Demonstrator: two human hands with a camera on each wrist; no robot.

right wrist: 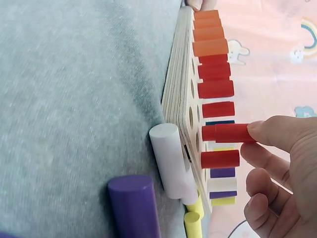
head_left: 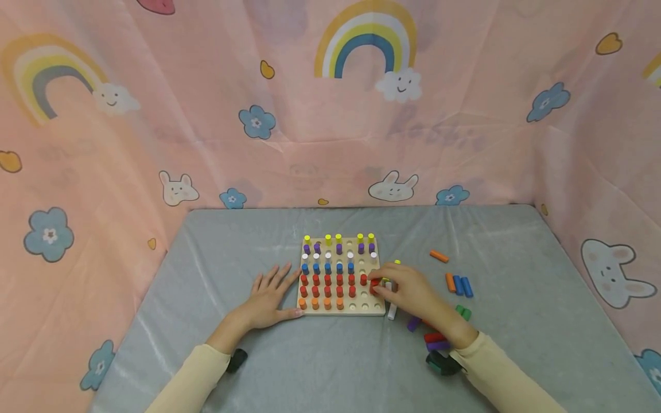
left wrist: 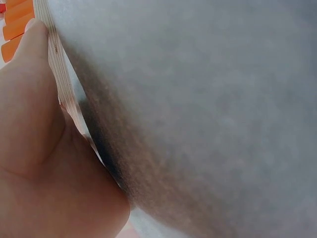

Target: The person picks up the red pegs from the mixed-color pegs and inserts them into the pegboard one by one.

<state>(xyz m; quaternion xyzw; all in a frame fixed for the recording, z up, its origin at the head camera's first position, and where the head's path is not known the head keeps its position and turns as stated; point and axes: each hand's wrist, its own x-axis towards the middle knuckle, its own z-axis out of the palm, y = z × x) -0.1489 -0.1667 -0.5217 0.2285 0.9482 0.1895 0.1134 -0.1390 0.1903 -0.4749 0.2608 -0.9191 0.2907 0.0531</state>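
Observation:
A wooden pegboard (head_left: 358, 311) stands on the table with rows of colored pegs in its holes: yellow, purple, white, blue, red and orange from far to near. Flat beside its left edge lies my left hand (head_left: 268, 301), fingers spread, the thumb at the near left corner by the orange pegs (left wrist: 19, 22). Over the board's right side, my right hand (head_left: 410, 289) pinches a red peg (right wrist: 233, 133) between thumb and fingertip. Another red peg (right wrist: 220, 158) stands in the board close to those fingers. Bare holes (head_left: 365, 307) show in the near right part.
Right of the board lie loose white pegs (head_left: 392, 311), a purple peg (head_left: 413, 323), a red peg (head_left: 434, 337), green pegs (head_left: 466, 314), blue pegs (head_left: 467, 287) and orange pegs (head_left: 439, 256). A pink printed curtain (head_left: 310, 143) surrounds the grey table.

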